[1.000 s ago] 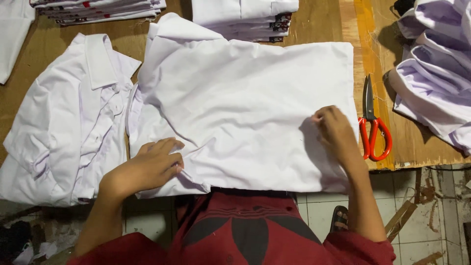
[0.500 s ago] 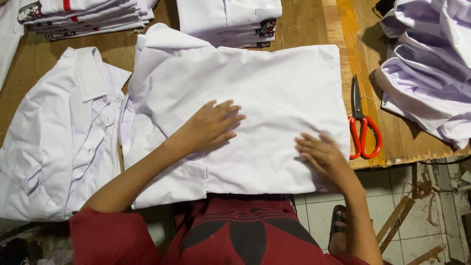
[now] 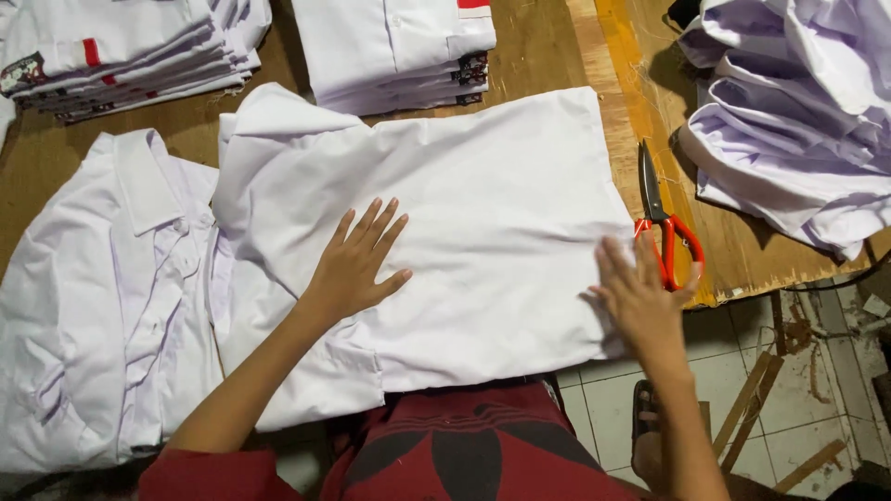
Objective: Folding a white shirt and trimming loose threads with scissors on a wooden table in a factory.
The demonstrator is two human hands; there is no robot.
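The white shirt (image 3: pixel 464 213) lies flat on the wooden table (image 3: pixel 538 56), its lower hem overhanging the near edge. Left hand (image 3: pixel 357 264) rests spread, palm down, mid-shirt. Right hand (image 3: pixel 636 292), fingers extended, covers the right edge, just beside the red-handled scissors (image 3: pixel 664 227).

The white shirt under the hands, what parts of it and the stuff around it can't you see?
- White shirt, head view: its front is face down; left hand covers part of the back.
- Right hand: blurred, fingers unclear.
- Red-handled scissors: one loop behind the right hand.
- Folded shirt stacks: cut off by top edge.
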